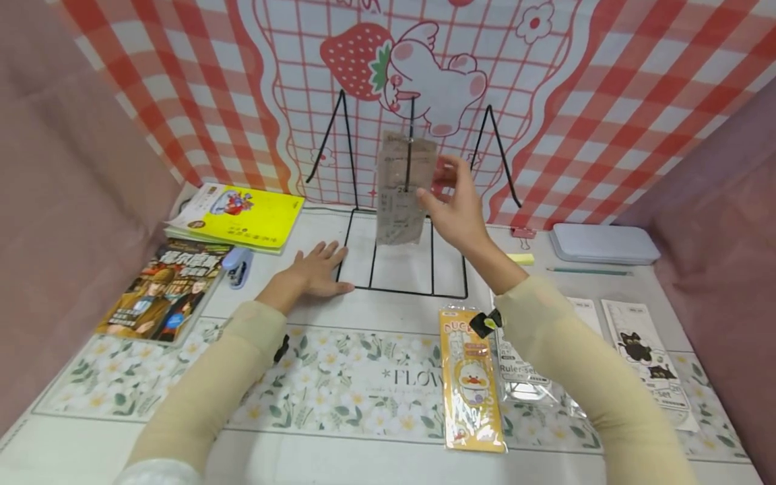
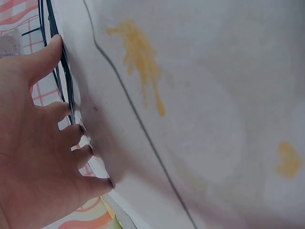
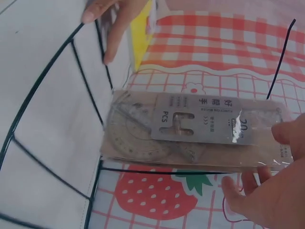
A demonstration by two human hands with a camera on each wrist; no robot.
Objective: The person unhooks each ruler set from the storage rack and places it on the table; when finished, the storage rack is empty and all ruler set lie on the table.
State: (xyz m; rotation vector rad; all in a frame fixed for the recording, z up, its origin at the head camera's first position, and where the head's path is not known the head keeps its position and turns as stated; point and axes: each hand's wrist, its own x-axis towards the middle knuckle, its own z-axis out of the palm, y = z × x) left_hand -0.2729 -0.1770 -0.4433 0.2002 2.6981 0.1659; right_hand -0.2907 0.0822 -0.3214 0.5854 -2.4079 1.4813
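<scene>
My right hand (image 1: 457, 212) pinches the edge of a clear-wrapped ruler set (image 1: 397, 219), thumb in front and fingers behind. The packet stands upright against the middle prong of a black wire rack (image 1: 406, 292), with its top near the prong. In the right wrist view, a round protractor (image 3: 131, 131) and a grey printed card (image 3: 205, 119) show through the wrapping. On the white table, my left hand (image 1: 315, 269) rests palm down with fingers spread. Its thumb and fingertips lie at the left side of the rack's base.
Left stand a yellow book (image 1: 261, 215), a magazine (image 1: 160, 293) and a purple stapler (image 1: 238, 266). Right lie a pencil case (image 1: 603, 244), pencil (image 1: 588, 271), red binder clip (image 1: 523, 233) and black-cat ruler set (image 1: 642, 350). An orange duck packet (image 1: 469, 384) lies in front. Checked cloth hangs behind.
</scene>
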